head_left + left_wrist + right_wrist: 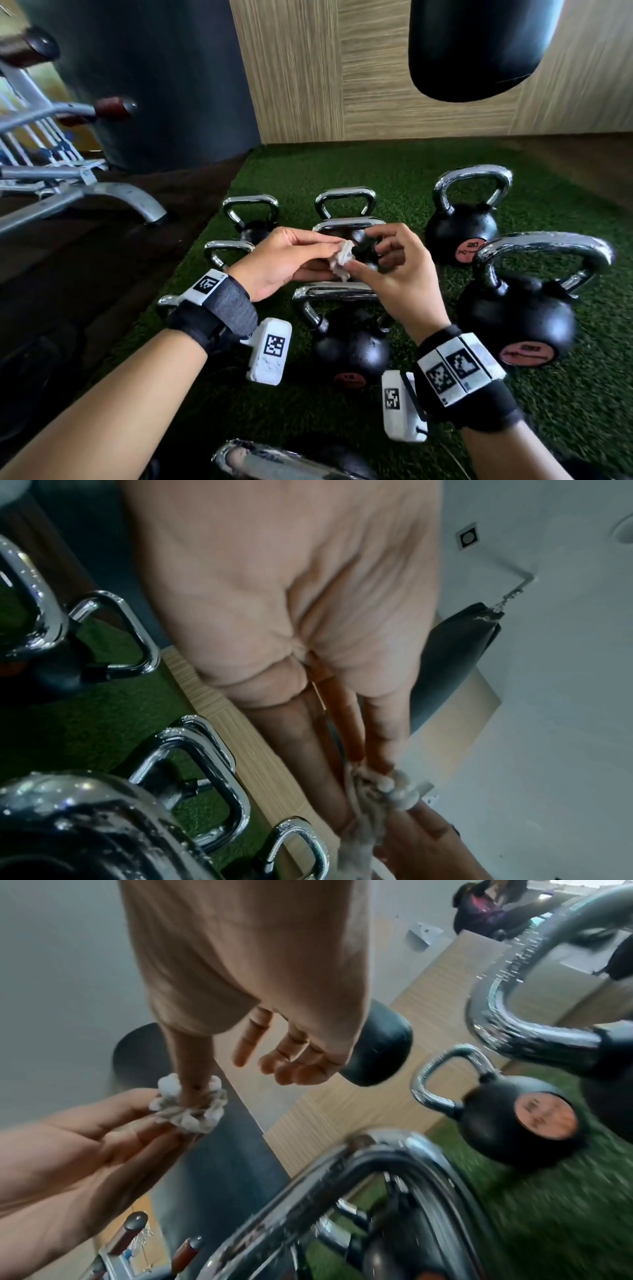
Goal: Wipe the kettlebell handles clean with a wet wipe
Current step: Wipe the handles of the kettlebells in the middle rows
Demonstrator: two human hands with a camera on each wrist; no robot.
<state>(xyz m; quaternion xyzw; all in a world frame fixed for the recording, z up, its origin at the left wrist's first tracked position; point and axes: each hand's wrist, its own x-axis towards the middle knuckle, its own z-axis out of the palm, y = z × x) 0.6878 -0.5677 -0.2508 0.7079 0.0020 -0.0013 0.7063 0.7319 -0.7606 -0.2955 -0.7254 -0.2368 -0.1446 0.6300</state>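
Note:
Both hands are raised over a cluster of black kettlebells with chrome handles on green turf. My left hand [325,255] pinches a crumpled white wet wipe [340,262] between fingers and thumb. My right hand [359,253] has its thumb pressed into the wet wipe [190,1104], while its four fingers [294,1053] hang loose and apart from it. Directly below the hands stands a kettlebell [349,342] with its handle [335,291] facing up. A bigger kettlebell [517,318] sits to the right. In the left wrist view the wet wipe [394,791] is blurred at the fingertips.
More kettlebells stand behind, at back right [460,226], centre [344,198] and left [251,205]. A black punching bag [479,48] hangs at upper right before a wood-panel wall [325,85]. A dark column [154,85] and a grey machine frame [85,192] stand left.

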